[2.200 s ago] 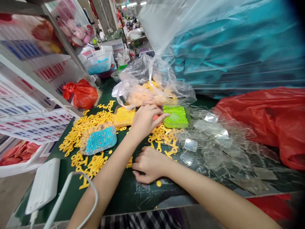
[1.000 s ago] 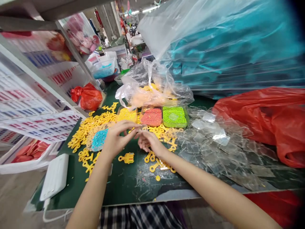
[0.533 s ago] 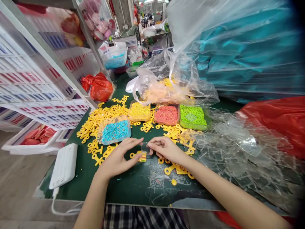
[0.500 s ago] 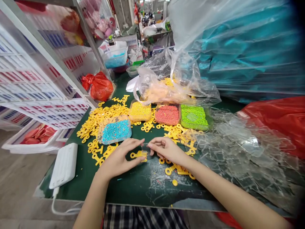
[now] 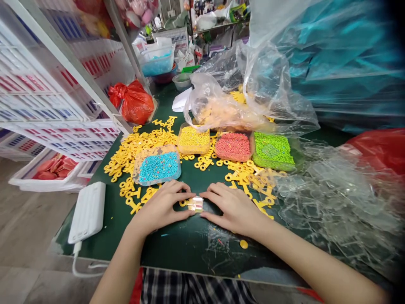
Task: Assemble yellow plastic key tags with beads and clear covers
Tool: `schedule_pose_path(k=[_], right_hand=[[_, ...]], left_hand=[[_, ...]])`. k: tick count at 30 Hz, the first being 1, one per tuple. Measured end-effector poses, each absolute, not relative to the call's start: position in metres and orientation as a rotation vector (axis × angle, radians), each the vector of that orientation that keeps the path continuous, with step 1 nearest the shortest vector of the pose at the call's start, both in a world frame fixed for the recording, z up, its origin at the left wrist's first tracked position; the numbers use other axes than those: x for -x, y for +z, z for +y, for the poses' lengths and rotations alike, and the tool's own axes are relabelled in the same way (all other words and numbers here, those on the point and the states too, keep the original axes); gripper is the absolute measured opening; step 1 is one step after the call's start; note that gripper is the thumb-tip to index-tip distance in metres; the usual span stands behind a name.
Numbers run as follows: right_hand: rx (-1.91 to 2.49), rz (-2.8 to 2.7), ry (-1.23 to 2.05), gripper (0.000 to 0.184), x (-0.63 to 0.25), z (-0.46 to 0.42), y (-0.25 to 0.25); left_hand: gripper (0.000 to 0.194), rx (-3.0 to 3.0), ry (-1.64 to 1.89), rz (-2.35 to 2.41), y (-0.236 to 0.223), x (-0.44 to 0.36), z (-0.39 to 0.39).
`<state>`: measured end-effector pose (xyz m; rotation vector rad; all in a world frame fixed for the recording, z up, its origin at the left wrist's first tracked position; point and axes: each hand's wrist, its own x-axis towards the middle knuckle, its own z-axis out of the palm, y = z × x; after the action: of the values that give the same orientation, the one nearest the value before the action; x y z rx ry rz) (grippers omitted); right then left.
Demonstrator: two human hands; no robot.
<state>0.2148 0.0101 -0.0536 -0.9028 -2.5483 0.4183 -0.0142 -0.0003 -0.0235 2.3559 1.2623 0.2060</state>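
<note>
Your left hand (image 5: pixel 163 207) and right hand (image 5: pixel 236 210) each pinch one clear-covered yellow piece (image 5: pixel 196 205) by its opposite sides, set back from the middle of the front edge of the surface (image 5: pixel 177 247); beyond it stand four bead trays, namely one blue tray (image 5: pixel 160 182), one yellow tray (image 5: pixel 194 150), one red tray (image 5: pixel 234 159) and one green tray (image 5: pixel 274 166); one white power bank (image 5: pixel 87 212) lies at the near left corner; clear sheets (image 5: pixel 335 207), too many to count, heap toward the right edge.

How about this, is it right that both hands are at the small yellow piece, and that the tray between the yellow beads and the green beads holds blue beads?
Not quite: the head view shows that this tray holds red beads, not blue ones. It does sit between the yellow beads and the green beads, and both left hand and right hand are at the small yellow piece.
</note>
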Motion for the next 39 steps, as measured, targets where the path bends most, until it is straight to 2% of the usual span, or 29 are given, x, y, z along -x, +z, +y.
schedule_pose_path(k=[3, 9, 23, 33, 39], right_hand=[[0.923, -2.611, 0.321, 0.035, -0.214, 0.01, -0.055], [0.971, -2.629, 0.247, 0.029, -0.212, 0.01, -0.06], [1.01, -2.677, 0.251, 0.029, -0.21, 0.008, -0.057], [1.297, -2.686, 0.508, 0.03, -0.204, 0.005, -0.052], [1.359, -2.676, 0.541, 0.026, -0.199, 0.005, -0.048]], left_hand=[[0.032, -2.37, 0.202, 1.282, -0.025, 0.015, 0.002], [0.034, -2.339, 0.162, 1.299, -0.027, 0.014, 0.002], [0.037, -2.297, 0.148, 1.289, -0.028, 0.014, 0.003], [0.034, -2.288, 0.089, 1.323, -0.024, 0.009, 0.007], [0.039, -2.32, -0.017, 1.36, -0.024, 0.006, 0.01]])
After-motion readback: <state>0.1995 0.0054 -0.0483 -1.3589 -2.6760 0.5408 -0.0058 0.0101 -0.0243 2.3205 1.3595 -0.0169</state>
